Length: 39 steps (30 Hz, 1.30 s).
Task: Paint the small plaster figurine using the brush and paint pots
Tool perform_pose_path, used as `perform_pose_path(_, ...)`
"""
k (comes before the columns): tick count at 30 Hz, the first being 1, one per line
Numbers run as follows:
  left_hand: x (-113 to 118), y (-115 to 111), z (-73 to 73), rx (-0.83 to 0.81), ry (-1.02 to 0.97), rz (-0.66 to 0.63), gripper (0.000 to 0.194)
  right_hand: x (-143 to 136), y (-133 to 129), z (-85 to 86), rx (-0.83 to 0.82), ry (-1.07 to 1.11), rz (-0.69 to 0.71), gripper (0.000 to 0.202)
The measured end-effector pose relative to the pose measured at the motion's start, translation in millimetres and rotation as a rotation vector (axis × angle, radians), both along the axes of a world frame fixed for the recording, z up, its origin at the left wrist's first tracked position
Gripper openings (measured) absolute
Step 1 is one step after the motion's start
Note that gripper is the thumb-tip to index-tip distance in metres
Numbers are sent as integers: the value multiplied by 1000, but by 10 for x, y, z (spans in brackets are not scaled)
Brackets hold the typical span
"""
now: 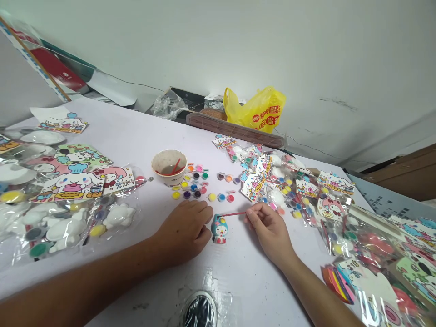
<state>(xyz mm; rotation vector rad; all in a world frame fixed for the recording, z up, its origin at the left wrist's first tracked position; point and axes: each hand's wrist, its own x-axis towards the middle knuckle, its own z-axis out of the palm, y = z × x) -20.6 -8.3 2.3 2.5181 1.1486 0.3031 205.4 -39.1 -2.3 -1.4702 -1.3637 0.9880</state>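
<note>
A small figurine [220, 230] with a blue hood, a white face and red at its base stands on the white table between my hands. My right hand [269, 229] pinches a thin red brush [235, 213], whose tip reaches the top of the figurine's hood. At the figurine's left side is my left hand [185, 227], its fingers curled and closed; whether they grip the figurine's edge is hidden. Beyond my hands, small open paint pots [194, 187] lie in rows. A paper cup [169, 167] beside them holds murky water and a red brush.
Bagged white figurines with cartoon cards [75, 181] cover the left side. More bagged kits [335, 206] spread along the right. A yellow plastic bag [255, 111] stands behind the table's far edge. A round dark-topped object [200, 311] is at the near edge.
</note>
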Motion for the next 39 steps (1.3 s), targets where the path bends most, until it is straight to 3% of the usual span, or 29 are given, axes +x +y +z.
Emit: perform_pose_path(39, -19, -12, -19, -2, -20, 0, 17, 11, 10, -56, -32, 18, 12, 34)
